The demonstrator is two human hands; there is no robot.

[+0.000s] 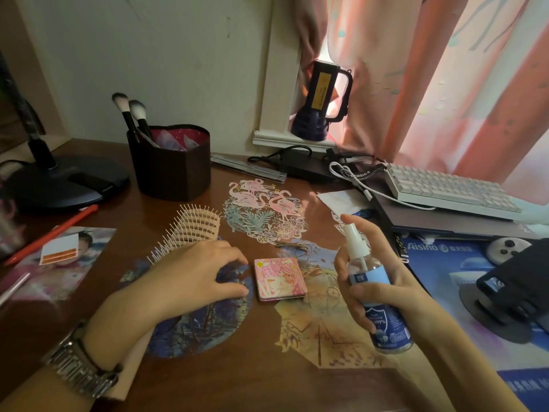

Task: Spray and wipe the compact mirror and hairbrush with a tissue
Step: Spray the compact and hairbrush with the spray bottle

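Note:
A square pink compact mirror [280, 278] lies closed on the brown desk [255, 382]. Just left of it my left hand [196, 275] hovers palm down with fingers spread and slightly bent, fingertips close to the mirror's left edge, holding nothing. A beige vented hairbrush [193, 230] lies bristles up behind that hand, its handle hidden under my wrist. My right hand [371, 281] grips a clear spray bottle [377, 295] with a blue label and white nozzle, upright to the right of the mirror, index finger raised beside the nozzle. A white tissue [341, 200] lies by the laptop.
A dark holder with makeup brushes [169, 162] stands at the back. A lamp base [65, 182], red pen [50, 233] and photo [59, 263] sit left. A white keyboard [451, 188] on a laptop, a blue mat [445, 281] and black stand [517, 286] fill the right.

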